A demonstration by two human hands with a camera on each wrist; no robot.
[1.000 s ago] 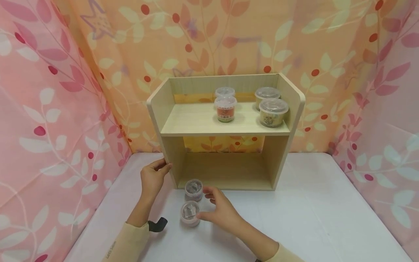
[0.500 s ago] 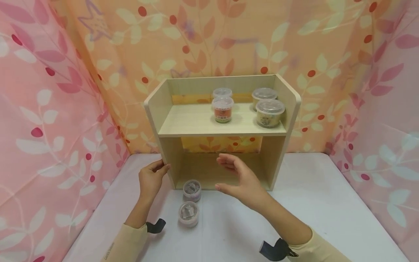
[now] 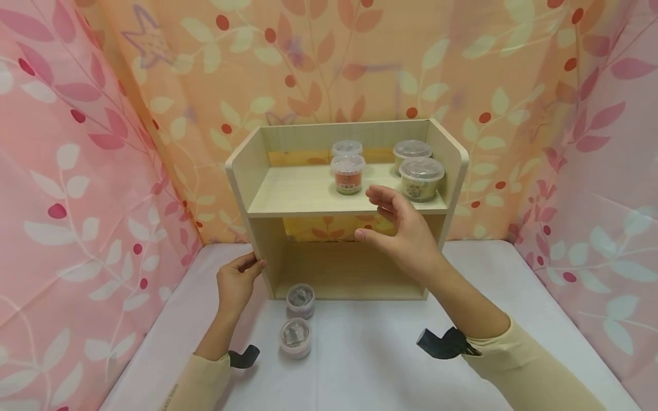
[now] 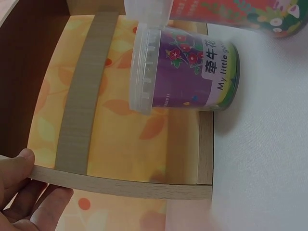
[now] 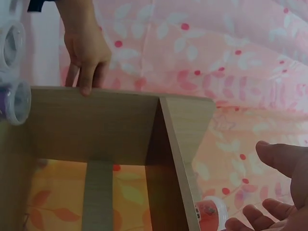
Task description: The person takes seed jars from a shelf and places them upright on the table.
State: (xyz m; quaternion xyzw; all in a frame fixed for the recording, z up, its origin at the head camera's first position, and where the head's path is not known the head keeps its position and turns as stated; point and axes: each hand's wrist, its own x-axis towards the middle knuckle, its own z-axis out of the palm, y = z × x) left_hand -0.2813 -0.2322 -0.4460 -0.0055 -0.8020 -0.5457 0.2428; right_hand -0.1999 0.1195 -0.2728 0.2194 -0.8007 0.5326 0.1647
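Pinching the left panel's front edge, the left grip [image 3: 237, 284] probably steadies the shelf unit [image 3: 288, 191]. The right grip [image 3: 403, 231], thumb spread from fingers and holding nothing, hangs before the upper shelf's front edge, near the red-labelled tub [image 3: 348, 184] standing upright about mid-edge. On the surface [image 3: 365, 359], a purple-labelled tub [image 4: 178, 70] and second tub [image 3: 295, 338] stand upright by the unit's front left corner, likely there for easy reach.

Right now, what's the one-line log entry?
left hand: pinches wooden shelf unit; right hand: empty, midair; purple-labelled cup: on white table
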